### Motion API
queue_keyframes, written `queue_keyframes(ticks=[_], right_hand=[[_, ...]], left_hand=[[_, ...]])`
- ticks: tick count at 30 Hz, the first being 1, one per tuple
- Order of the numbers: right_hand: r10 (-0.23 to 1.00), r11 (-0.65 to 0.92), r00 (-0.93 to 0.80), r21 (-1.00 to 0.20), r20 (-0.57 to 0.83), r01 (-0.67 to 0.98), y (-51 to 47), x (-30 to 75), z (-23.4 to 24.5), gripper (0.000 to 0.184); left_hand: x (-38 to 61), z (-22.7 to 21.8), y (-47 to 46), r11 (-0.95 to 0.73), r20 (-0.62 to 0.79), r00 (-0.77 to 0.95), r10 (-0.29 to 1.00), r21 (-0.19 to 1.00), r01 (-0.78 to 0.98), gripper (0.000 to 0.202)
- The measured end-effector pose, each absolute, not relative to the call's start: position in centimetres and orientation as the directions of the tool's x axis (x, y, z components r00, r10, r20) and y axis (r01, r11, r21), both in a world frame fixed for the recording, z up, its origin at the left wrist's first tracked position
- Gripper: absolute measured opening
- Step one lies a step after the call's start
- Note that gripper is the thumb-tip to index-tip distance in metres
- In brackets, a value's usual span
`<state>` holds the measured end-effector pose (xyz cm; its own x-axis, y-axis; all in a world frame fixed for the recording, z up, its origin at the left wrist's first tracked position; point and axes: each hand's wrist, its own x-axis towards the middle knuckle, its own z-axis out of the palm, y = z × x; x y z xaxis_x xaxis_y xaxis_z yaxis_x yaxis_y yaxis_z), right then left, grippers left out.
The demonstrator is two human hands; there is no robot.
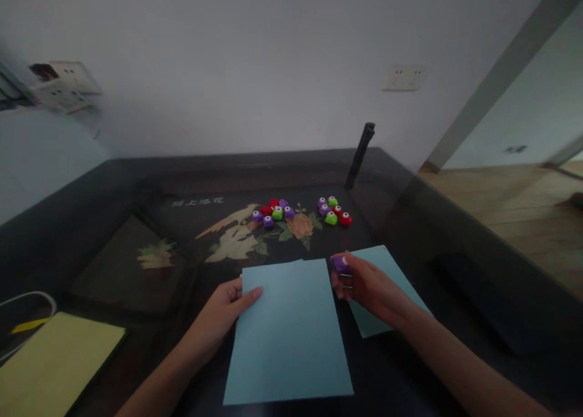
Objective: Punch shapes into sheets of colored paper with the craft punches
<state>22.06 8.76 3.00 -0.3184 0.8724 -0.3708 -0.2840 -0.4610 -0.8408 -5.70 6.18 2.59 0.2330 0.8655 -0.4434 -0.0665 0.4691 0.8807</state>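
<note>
My left hand grips light-blue sheets of paper by their upper left edge, thumb on top and fingers underneath. They look like a small stack, with edges slightly uneven at the top. Just right of this stack, my right hand pinches a purple binder clip whose wire handles point toward the palm. The clip is apart from the stack's upper right corner. Another light-blue sheet lies under my right hand and wrist. Farther back are two groups of small eye-decorated clips, a left group and a right group, in red, green and purple.
A dark glossy table with a painted flower and bird design fills the view. Yellow paper and a white cable lie at the left. Near the back right stands a black stick-like object. A dark flat object rests at the right.
</note>
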Motion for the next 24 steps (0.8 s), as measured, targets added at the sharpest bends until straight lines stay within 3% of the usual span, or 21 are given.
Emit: queue_keyframes(ticks=[17, 24], right_hand=[[0.889, -0.361, -0.359, -0.917, -0.284, -0.168, 7.7, 22.0, 3.3, 0.040], [0.897, -0.339, -0.345, -0.931, -0.276, -0.136, 7.4, 21.9, 3.4, 0.040]], left_hand=[[-5.3, 2.9, 5.6, 0.482, -0.505, 0.154, 0.850, 0.861, 0.162, 0.050], [-5.4, 2.8, 5.6, 0.512, -0.534, 0.155, 0.831, 0.844, 0.160, 0.052]])
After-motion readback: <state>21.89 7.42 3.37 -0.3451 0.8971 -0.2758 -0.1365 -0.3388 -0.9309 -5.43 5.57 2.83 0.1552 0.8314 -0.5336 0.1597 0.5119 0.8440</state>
